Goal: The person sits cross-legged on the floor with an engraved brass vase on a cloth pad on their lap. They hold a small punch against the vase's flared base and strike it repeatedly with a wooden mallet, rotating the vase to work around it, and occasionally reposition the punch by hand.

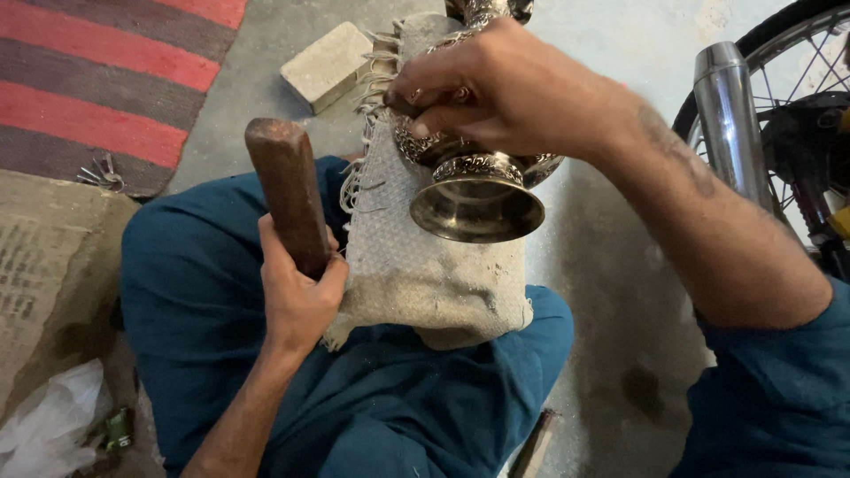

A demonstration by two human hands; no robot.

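Observation:
An ornate silver metal vessel (478, 199) lies on its side on a grey woven cloth (425, 274) draped over my lap, its round foot facing me. My right hand (505, 88) rests on top of the vessel, fingers pinched around a small tool pressed against its embossed band. My left hand (297, 288) grips a thick brown wooden handle (288, 190) held upright beside the cloth's left edge. I sit cross-legged in blue trousers (204, 292).
A pale stone block (328, 64) lies on the concrete floor ahead. A red and grey striped rug (106, 80) is at upper left, with a bunch of keys (102, 173) on it. A motorcycle exhaust pipe (730, 124) and wheel (797, 106) stand at right. A white plastic bag (49, 425) lies at lower left.

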